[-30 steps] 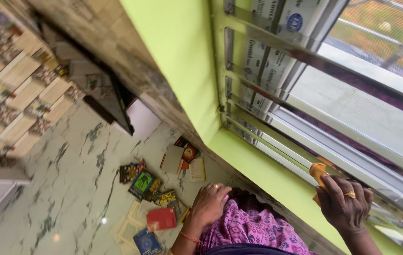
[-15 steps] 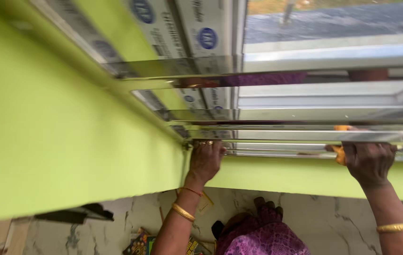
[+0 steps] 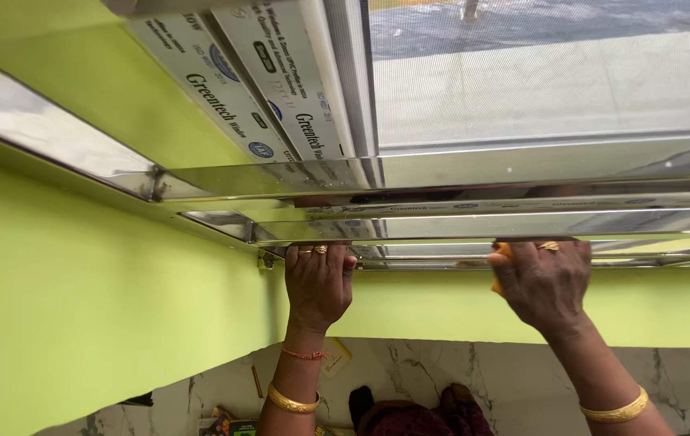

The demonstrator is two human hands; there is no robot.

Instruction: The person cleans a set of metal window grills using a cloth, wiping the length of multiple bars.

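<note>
1. Head view: left hand (image 3: 318, 282) fingers (image 3: 313, 255) hooked over lowest steel window bar (image 3: 442, 240), clenched near its left end; looks like bracing.
2. Right hand (image 3: 544, 281) fingers curled on orange cloth (image 3: 500, 257), pressed to same bar further right; grip suits wiping.
3. Outward: more steel bars stacked above, mesh screen (image 3: 547, 81) behind.
4. Green wall (image 3: 78, 266) around frame; marble floor (image 3: 434, 375) far below.

the window bars (image 3: 474, 230) are polished metal, smooth and mirror-like. the wall (image 3: 103, 299) is matt green paint, even in texture. the cloth (image 3: 500, 257) under the right hand (image 3: 543, 282) looks soft and orange. the floor (image 3: 434, 367) is glossy veined marble. the bangles (image 3: 292, 401) are shiny gold metal.
</note>
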